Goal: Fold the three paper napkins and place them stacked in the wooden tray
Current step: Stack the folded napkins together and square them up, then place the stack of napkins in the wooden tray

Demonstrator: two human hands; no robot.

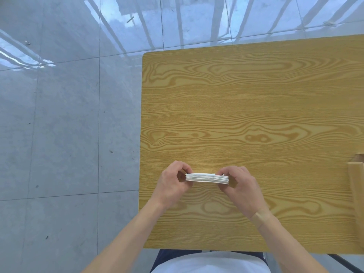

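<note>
Both forearms reach in over the wooden table (246,107). Left hand (173,186) and right hand (242,186) pinch opposite ends of the folded napkin stack (206,178), thumbs below, fingers on top, held just above the tabletop. Judgement: keep edges squared and grip even while carrying. Wooden tray (357,186) sits well right of the right fingers, partly out of frame; path between looks bare.

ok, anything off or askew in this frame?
Nothing damaged or spilled. The folded napkin stack is held level between the left hand and right hand, edges roughly aligned. Only oddity: the wooden tray is mostly cut off at the right edge.
</note>
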